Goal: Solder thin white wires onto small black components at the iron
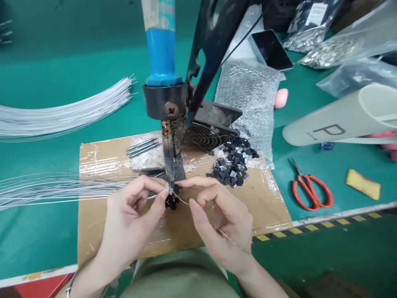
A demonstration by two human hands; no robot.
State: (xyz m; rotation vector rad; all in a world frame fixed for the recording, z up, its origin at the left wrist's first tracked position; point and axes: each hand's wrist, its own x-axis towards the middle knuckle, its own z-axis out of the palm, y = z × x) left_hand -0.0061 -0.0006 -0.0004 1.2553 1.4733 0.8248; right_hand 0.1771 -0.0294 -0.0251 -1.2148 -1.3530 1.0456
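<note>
My left hand [133,219] pinches a small pale metallic piece [168,188] between thumb and forefinger, right below the tip of a blue-handled soldering iron [161,49]. The iron hangs point down in a black stand [204,54]. In my right hand [223,223], a thin solder wire [228,236] runs past the thumb and across the palm, its end reaching the piece. The right forefinger stretches toward the iron's tip. Small black parts [171,202] lie beneath my fingertips. Beside my left hand, a bundle of grey-white wires [56,191] extends to the left.
A cardboard sheet [263,203] covers the work area. On it sit a fan [204,132], metal rods [142,147] and a pile of black pieces [234,161]. Red-handled scissors [312,191], a yellow sponge [362,184] and a phone [270,49] lie right; white wires [77,111] lie left.
</note>
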